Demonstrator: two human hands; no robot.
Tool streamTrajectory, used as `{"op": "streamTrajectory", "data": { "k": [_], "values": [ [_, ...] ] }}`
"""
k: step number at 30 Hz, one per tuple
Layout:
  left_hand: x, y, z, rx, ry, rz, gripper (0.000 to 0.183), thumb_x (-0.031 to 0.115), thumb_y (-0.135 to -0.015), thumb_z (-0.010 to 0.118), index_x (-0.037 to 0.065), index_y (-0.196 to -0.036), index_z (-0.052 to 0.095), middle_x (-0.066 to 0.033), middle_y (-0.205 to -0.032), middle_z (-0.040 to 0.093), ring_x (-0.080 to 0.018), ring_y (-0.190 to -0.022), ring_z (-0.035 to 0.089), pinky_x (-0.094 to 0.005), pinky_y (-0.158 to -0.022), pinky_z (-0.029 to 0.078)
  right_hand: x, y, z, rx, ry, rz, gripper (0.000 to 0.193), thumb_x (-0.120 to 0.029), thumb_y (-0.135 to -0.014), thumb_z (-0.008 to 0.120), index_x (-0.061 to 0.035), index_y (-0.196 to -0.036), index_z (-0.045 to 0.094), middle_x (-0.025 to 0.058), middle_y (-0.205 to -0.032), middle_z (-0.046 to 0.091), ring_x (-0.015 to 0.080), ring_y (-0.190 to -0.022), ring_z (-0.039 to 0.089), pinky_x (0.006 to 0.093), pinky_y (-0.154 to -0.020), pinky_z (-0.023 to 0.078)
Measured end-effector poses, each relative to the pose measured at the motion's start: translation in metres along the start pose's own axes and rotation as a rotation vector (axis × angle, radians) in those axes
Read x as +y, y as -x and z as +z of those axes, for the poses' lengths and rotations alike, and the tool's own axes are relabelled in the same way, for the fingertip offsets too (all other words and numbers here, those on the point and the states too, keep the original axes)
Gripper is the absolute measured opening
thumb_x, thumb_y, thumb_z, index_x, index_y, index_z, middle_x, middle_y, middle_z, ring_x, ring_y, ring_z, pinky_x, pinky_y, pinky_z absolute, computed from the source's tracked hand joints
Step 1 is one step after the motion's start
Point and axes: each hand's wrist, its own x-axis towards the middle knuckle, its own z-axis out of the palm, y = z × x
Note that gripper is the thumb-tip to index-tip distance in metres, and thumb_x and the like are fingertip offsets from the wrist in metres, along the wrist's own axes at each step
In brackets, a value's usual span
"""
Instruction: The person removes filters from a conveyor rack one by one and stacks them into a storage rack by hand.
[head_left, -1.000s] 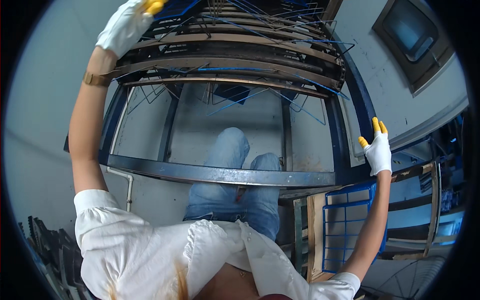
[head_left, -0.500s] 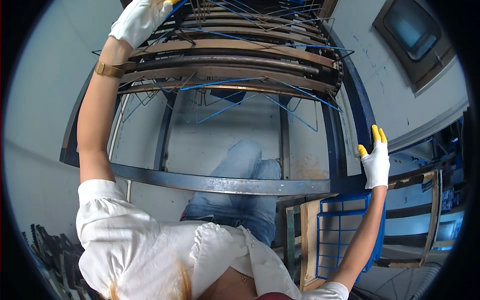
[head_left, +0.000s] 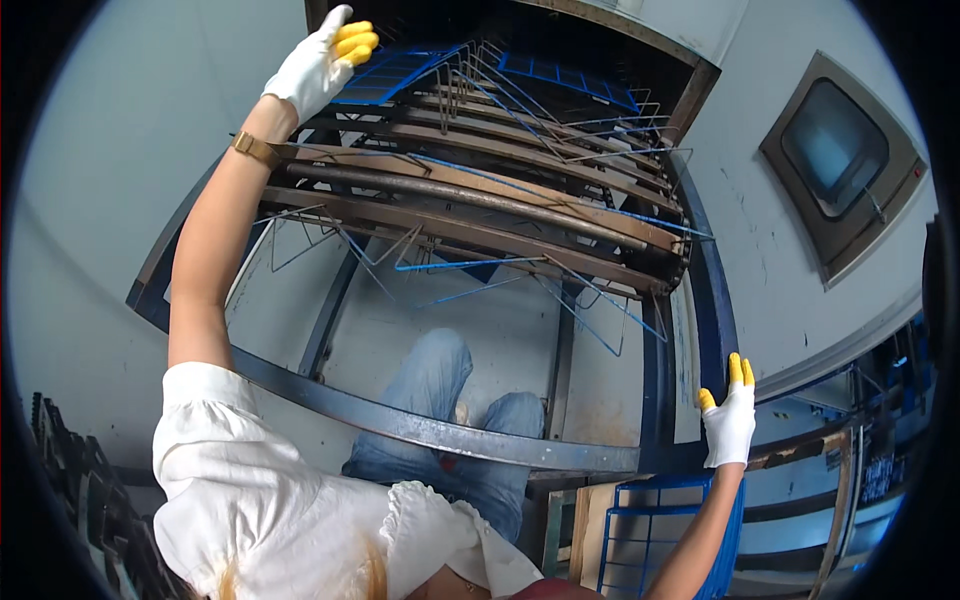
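Note:
Both hands wear white gloves with yellow fingertips. My left hand [head_left: 318,68] is stretched far forward, fingers extended with nothing visible in them. It is beside a blue wire-grid panel [head_left: 395,78] at the far left of the slatted conveyor; I cannot tell whether they touch. Bent wire holders [head_left: 490,265], partly blue, stick up from the conveyor slats [head_left: 480,178]. My right hand [head_left: 730,420] lies with fingers stretched out along the dark blue side rail [head_left: 713,300] of the conveyor frame.
A second blue panel [head_left: 570,82] lies deeper in the dark opening. The metal crossbar [head_left: 430,425] runs above my legs. A blue wire rack [head_left: 655,535] stands low right, beside a wooden board [head_left: 595,530]. Dark metal parts [head_left: 85,500] are stacked lower left. A window [head_left: 835,150] is at right.
The view has tilted up, showing more of the opening and both blue panels. My left fingers, earlier at a blue edge, now stand extended. My right hand stays on the rail.

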Motion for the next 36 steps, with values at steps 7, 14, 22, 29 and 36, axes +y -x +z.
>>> {"op": "streamTrajectory", "data": {
  "k": [7, 14, 22, 29, 36],
  "values": [
    [-0.035, 0.002, -0.049, 0.463, 0.328, -0.204, 0.028, 0.029, -0.097, 0.052, 0.003, -0.106, 0.058, -0.0137, -0.1, 0.067, -0.022, -0.086, 0.068, -0.0277, -0.067, 0.059, 0.006, -0.003, 0.01, 0.031, 0.022, -0.048, 0.074, -0.012, -0.076, 0.075, -0.0126, -0.141, 0.039, 0.0139, -0.145, 0.039, 0.0322, -0.128, 0.044, 0.0366, -0.105, 0.04],
    [-0.076, 0.035, -0.063, 0.171, 0.12, -0.568, 0.051, 0.052, -0.092, 0.053, 0.002, -0.1, 0.057, -0.0089, -0.092, 0.067, -0.0183, -0.076, 0.067, -0.023, -0.053, 0.053, 0.005, 0.001, 0.005, 0.007, 0.02, -0.015, 0.073, -0.009, -0.078, 0.073, -0.0116, -0.142, 0.039, 0.0144, -0.145, 0.037, 0.0318, -0.129, 0.044, 0.0362, -0.106, 0.039],
    [-0.116, -0.003, -0.012, 0.487, 0.634, -0.311, 0.028, 0.018, -0.091, 0.063, 0.0, -0.11, 0.053, -0.0131, -0.114, 0.057, -0.0284, -0.099, 0.059, -0.0346, -0.094, 0.051, 0.017, 0.0, 0.012, 0.043, 0.029, -0.039, 0.072, -0.01, -0.077, 0.073, -0.0111, -0.141, 0.04, 0.0161, -0.143, 0.039, 0.0324, -0.129, 0.043, 0.0366, -0.106, 0.038],
    [-0.102, 0.031, -0.025, 0.315, 0.25, -0.118, 0.029, 0.019, -0.095, 0.058, 0.001, -0.117, 0.057, -0.0067, -0.115, 0.061, -0.014, -0.105, 0.056, -0.0234, -0.089, 0.047, 0.01, -0.004, 0.013, 0.057, -0.031, -0.059, 0.072, -0.014, -0.076, 0.075, -0.0138, -0.14, 0.042, 0.017, -0.14, 0.042, 0.0346, -0.125, 0.046, 0.0371, -0.103, 0.04],
    [-0.002, 0.11, 0.03, 0.237, 0.574, -0.082, 0.032, 0.011, -0.095, 0.055, -0.002, -0.124, 0.055, -0.0097, -0.124, 0.059, -0.0188, -0.116, 0.056, -0.0314, -0.103, 0.044, -0.047, 0.003, -0.007, 0.217, -0.672, -0.139, 0.054, -0.02, -0.087, 0.067, -0.0051, -0.135, 0.047, 0.014, -0.135, 0.051, 0.0251, -0.125, 0.048, 0.0354, -0.108, 0.034]
  ]
}}
